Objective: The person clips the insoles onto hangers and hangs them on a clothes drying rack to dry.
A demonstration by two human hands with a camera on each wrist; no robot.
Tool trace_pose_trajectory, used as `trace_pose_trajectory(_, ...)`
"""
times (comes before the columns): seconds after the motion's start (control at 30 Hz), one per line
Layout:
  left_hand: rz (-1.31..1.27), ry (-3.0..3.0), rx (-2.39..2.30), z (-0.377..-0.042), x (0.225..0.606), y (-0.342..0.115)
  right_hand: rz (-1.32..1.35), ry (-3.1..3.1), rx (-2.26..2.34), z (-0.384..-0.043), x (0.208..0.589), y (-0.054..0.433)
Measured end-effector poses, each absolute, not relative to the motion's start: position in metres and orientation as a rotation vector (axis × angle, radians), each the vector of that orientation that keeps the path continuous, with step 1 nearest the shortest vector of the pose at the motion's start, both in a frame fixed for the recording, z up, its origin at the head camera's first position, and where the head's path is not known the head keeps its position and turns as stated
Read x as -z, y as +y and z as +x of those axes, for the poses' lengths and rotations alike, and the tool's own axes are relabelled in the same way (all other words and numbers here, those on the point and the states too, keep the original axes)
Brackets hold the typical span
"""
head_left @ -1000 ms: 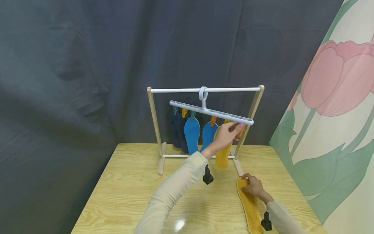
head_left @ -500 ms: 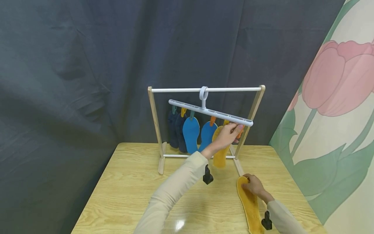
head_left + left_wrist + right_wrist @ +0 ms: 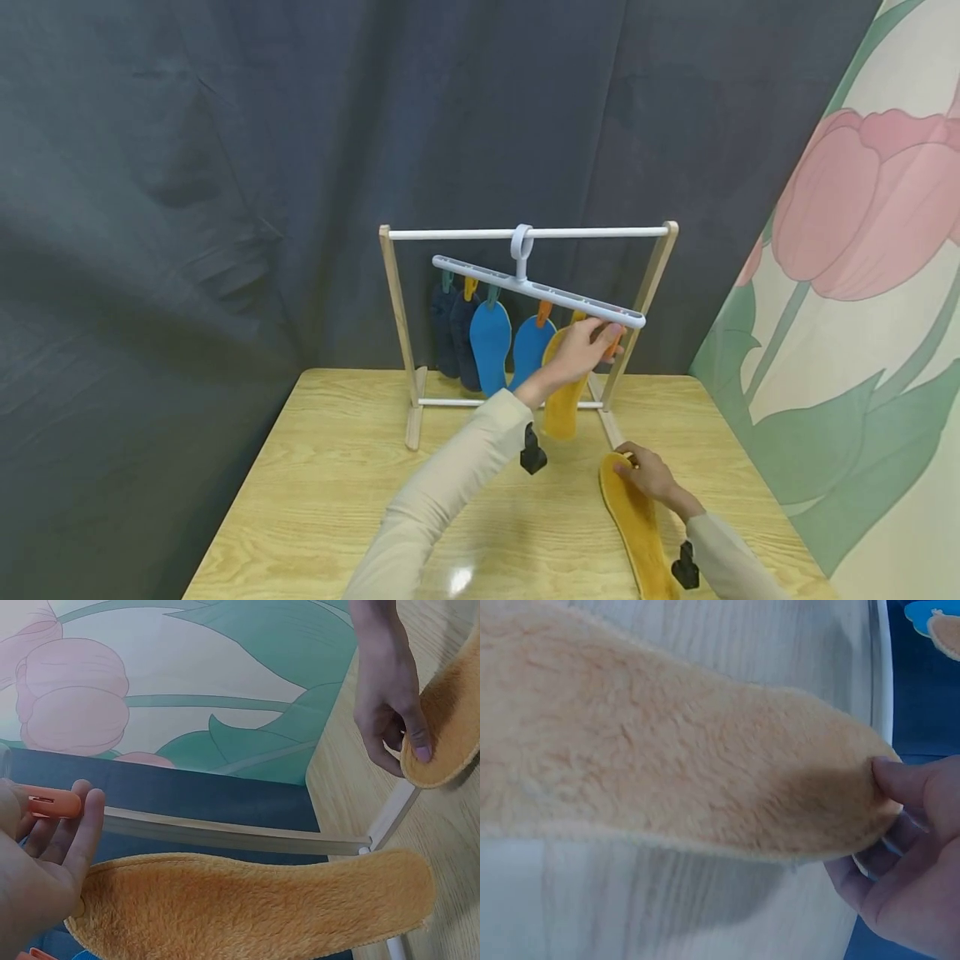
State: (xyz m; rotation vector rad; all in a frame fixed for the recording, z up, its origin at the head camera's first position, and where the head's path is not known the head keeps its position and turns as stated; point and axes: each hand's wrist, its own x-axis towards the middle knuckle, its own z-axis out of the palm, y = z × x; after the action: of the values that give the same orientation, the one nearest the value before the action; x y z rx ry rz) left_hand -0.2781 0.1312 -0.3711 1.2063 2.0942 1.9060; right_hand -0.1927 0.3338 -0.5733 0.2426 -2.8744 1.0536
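Note:
My left hand [image 3: 576, 352] grips an orange clothespin [image 3: 54, 801] at the lowered right end of the pale hanger [image 3: 577, 302]. Beside that hand a yellow fuzzy insole [image 3: 255, 904] hangs from a yellow clothespin [image 3: 577, 317]. Thumb on top and fingers beneath, my right hand [image 3: 922, 847] pinches one rounded end of another yellow fuzzy insole [image 3: 682, 765]. In the head view this insole slants down past the bottom edge of the picture.
Two blue insoles [image 3: 491, 346] and two dark ones [image 3: 467, 342] hang further left on the hanger. A wooden rack [image 3: 400, 308] with a white top rod [image 3: 450, 235] carries it on the wooden table [image 3: 322, 500]. A dark curtain [image 3: 225, 208] stands behind, a tulip-patterned surface [image 3: 847, 375] to the right.
The right end of the hanger has shifted slightly left and down with my left hand on the clothespin. My right hand has moved the insole's pinched end a little left.

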Motion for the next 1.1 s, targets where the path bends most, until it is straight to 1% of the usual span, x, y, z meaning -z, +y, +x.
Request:
trace_pose_trajectory(0.3, 1.19, 2.093, -1.907, -0.278, 0.374, 0.131, 0.323, -2.874, -1.112, -0.194, 0.559, 0.332)
trace_pose_trajectory(0.43, 1.18, 2.094, -1.897, -0.279, 0.375, 0.13, 0.332, -2.868, -1.118, -0.195, 0.559, 0.333)
trace_pose_trajectory(0.77, 1.153, 2.094, -1.899, -0.277, 0.374, 0.129, 0.45, -2.805, -1.179, -0.197, 0.56, 0.332)
trace_pose_trajectory(1.1, 1.166, 2.135, -1.896, -0.276, 0.375, 0.13, 0.489, -2.774, -1.192, -0.198, 0.549, 0.331)
